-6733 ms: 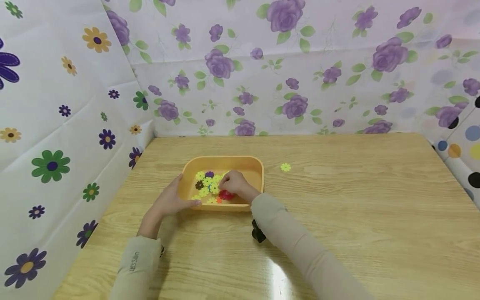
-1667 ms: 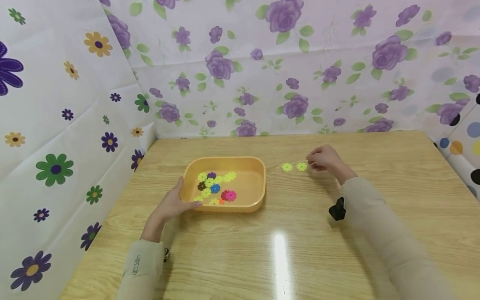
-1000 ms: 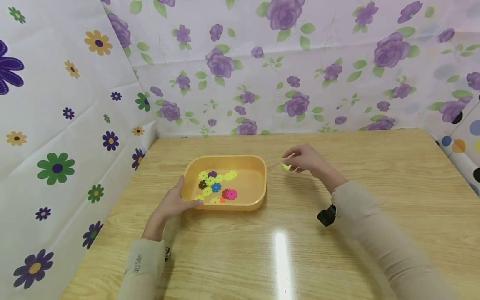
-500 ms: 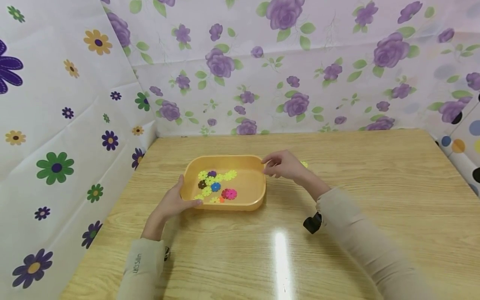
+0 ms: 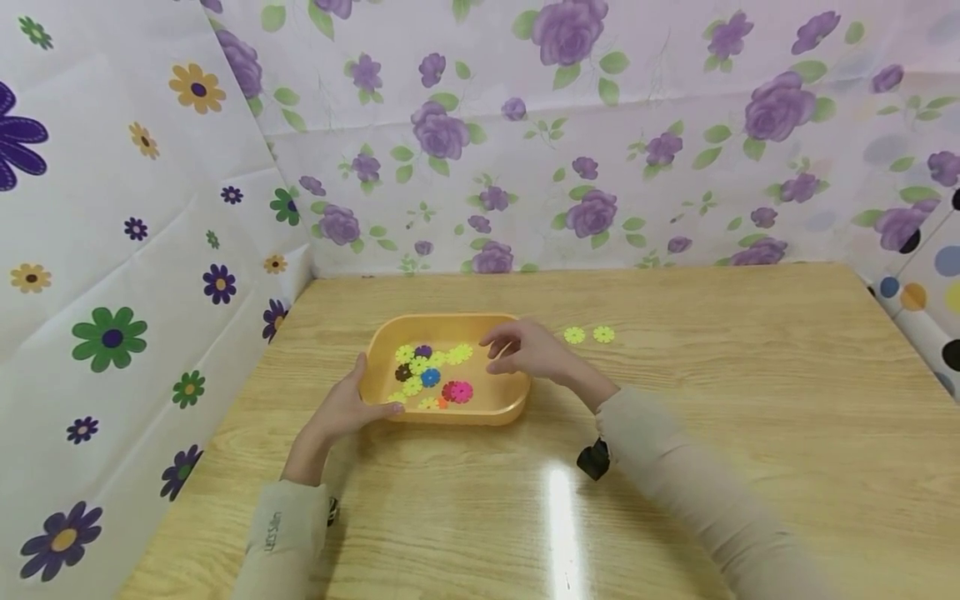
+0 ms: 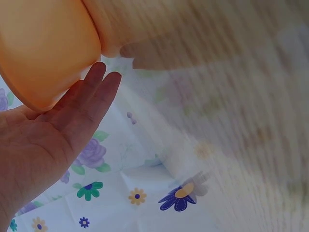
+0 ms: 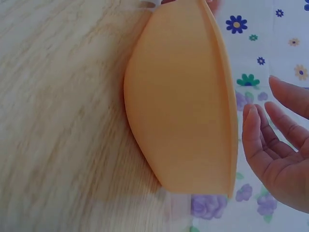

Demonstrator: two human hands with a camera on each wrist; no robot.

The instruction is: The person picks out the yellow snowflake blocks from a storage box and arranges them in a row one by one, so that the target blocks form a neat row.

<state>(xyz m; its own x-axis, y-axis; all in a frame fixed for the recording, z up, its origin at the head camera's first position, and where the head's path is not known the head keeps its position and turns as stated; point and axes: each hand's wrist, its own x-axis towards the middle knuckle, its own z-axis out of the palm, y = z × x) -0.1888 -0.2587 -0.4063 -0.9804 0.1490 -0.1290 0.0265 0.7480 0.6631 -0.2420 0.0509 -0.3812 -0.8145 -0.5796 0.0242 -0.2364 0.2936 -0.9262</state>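
My left hand [image 5: 341,406] grips the left end of the orange plastic tray [image 5: 450,417], its thumb over the front rim. In the left wrist view, fingers [image 6: 89,92] of that hand lie along the outer wall. Over the tray's right end, my right hand [image 5: 528,348] hovers with fingers loosely bent and nothing between them; the right wrist view shows it beside the rim. Flower-shaped plastic discs lie inside the tray: several yellow ones [image 5: 459,354], a blue disc [image 5: 430,377], a pink disc [image 5: 462,392], plus purple, brown, red and orange ones.
Two yellow flower discs [image 5: 588,334] lie side by side on the wooden table [image 5: 712,375], right of the tray. Flowered sheets [image 5: 495,133] stand behind the table and along both sides. A black wrist device [image 5: 594,460] hangs under the right sleeve.
A second yellow disc has come to lie beside the first on the table. My right hand has let go of it and moved left, back over the tray. The left hand stays put.
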